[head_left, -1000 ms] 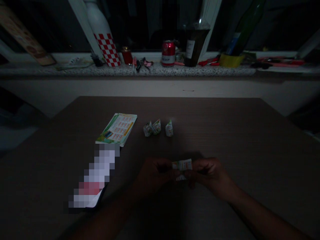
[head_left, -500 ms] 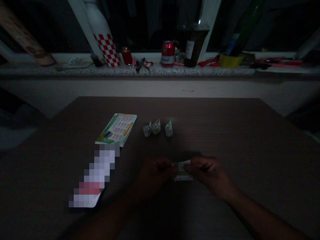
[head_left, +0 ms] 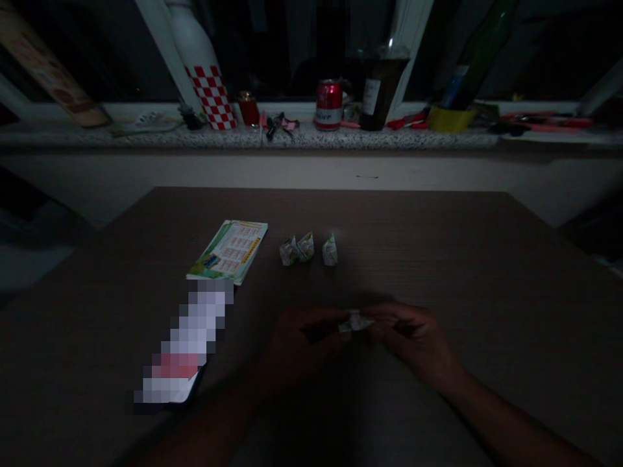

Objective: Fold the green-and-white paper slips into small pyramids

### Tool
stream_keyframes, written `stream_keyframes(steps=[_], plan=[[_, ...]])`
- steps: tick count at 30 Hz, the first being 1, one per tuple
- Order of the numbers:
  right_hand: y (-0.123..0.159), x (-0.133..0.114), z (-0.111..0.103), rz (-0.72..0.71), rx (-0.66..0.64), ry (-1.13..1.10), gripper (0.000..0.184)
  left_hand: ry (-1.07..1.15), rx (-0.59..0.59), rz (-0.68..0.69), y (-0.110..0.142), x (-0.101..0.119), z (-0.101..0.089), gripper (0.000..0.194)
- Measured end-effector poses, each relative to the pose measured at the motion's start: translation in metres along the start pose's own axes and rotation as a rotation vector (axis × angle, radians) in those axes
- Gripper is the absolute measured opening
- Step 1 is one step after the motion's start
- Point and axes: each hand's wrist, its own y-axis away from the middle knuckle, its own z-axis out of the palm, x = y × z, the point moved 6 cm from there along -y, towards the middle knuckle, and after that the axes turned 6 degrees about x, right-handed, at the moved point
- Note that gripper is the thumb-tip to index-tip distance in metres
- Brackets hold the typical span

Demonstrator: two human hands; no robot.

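Between my hands, above the dark tabletop, is a small folded piece of printed paper (head_left: pixel 359 322), white with some green. My left hand (head_left: pixel 304 340) pinches its left end between thumb and fingers. At the other end, the thumb and fingers of my right hand (head_left: pixel 413 334) are closed on the same paper. Farther back lie three small folded paper shapes (head_left: pixel 305 247), printed in white and green with pointed tops. Two of them touch, and the third stands a little to the right.
Left of the folded shapes lies a stack of printed calendar cards (head_left: pixel 231 250). Nearer me is a phone (head_left: pixel 187 350) with its screen blurred out. Along the windowsill (head_left: pixel 311 139) stand a checkered bottle (head_left: pixel 211 91), a red can (head_left: pixel 328 105) and a dark cup (head_left: pixel 379 94).
The paper between my hands was a flat, wider piece facing me; now it is folded narrower and tilted. My hands have shifted only slightly. The other things stay in place.
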Motion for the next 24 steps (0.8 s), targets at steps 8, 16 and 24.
stream_keyframes(steps=[8, 16, 24], plan=[[0.001, 0.006, -0.002, 0.010, 0.090, -0.038, 0.033, 0.093, 0.200, -0.068, 0.000, -0.003, -0.002, 0.020], [0.001, 0.010, 0.004, 0.111, 0.011, 0.001, 0.018, 0.179, 0.166, -0.166, -0.003, -0.009, -0.002, 0.054], [0.001, 0.010, 0.000, 0.106, 0.026, 0.069, 0.017, 0.145, 0.033, -0.170, -0.005, -0.014, 0.004, 0.016]])
